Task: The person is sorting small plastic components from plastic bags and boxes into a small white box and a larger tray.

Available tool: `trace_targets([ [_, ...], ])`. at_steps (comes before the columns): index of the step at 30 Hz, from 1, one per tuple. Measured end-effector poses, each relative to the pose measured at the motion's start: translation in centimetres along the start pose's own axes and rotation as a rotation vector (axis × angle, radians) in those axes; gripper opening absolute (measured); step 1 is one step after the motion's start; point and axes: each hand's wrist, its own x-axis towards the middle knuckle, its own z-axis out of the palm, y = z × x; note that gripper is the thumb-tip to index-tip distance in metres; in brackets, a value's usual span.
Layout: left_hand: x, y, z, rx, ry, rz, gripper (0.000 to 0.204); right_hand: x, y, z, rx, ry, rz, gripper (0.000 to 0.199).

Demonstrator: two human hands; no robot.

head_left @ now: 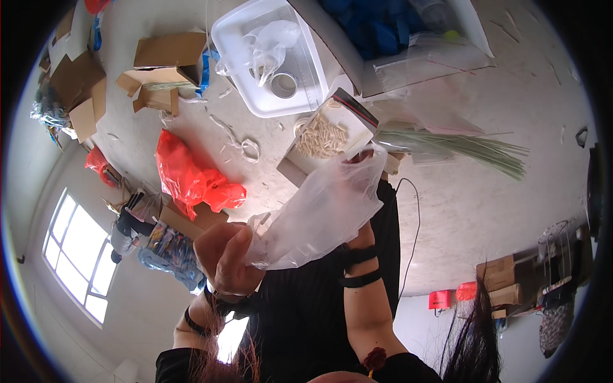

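At centre, off floor [262, 182]: translucent bag [322, 210]. Left hand [227, 255]: fingers closed on bag's near end. Right hand [361, 156]: partly veiled by film, grip cannot be told. Open box [297, 167] of pegs [322, 137] just beyond; slack film could snag rim, spilling pegs.

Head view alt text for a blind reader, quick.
The left hand pinches one end of a translucent plastic bag; the right hand, mostly hidden by it, is at the other end. Beyond are an open box of small tan pieces and a white tub.
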Motion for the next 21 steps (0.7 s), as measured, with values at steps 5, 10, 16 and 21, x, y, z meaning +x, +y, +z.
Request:
trace_targets([
  [5,-0.6,-0.1,0.0,-0.192,0.059,-0.033,0.063,0.9,-0.3,-0.8,0.097,-0.057,-0.023,0.072],
  [10,-0.3,0.0,-0.5,-0.052,-0.009,-0.041,0.053,2.0,-0.1,-0.3,0.219,-0.028,0.045,0.069],
  [16,-0.2,-0.2,-0.4,-0.074,0.079,-0.025,0.044,1.1,-1.3,0.0,0.266,-0.037,0.062,0.065],
  [21,0.1,0.4,-1.6,-0.144,-0.080,-0.060,0.048,2.4,-0.5,-0.5,0.221,-0.043,0.010,0.064],
])
